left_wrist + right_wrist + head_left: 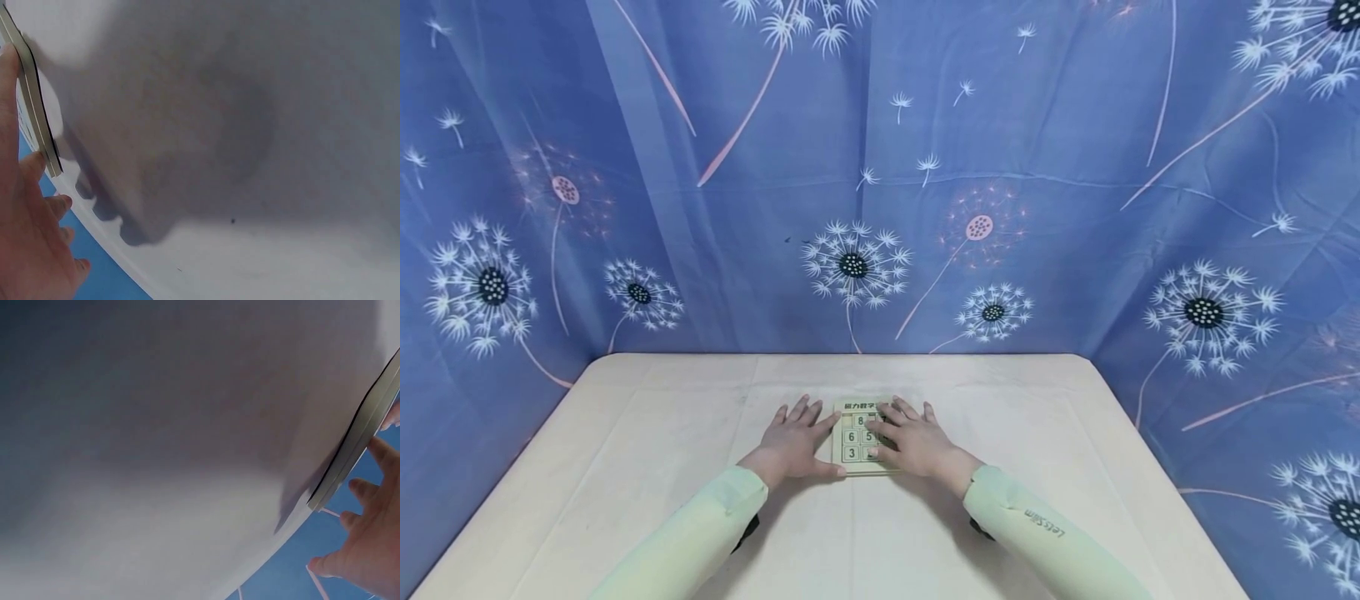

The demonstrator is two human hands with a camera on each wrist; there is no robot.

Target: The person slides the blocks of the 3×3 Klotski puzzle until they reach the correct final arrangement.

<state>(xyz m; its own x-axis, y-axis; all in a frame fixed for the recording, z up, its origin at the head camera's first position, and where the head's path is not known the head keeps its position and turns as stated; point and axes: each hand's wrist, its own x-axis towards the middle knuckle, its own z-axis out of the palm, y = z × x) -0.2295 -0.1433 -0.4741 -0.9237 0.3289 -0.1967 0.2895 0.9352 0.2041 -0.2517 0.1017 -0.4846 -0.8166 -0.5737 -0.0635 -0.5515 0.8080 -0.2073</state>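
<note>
A pale green sliding number puzzle (860, 444) lies flat on the table, with dark Chinese lettering along its top and square tiles; 8, 6, 5 and 3 are readable. My left hand (793, 442) is spread at its left side, index fingertip and thumb tip right at that edge. From the right, my right hand (921, 442) reaches over the board, its extended fingers and thumb on the tiles, hiding the right column. Both wrist views show the board's thick side: the left hand (31, 225) beside one edge, the right hand (375, 537) by the other.
A whitish cloth covers the table (625, 467), whose rounded far corners meet a blue curtain (760, 250) printed with dandelions. The curtain also encloses the left and right sides. Both forearms wear pale green sleeves (1045, 525).
</note>
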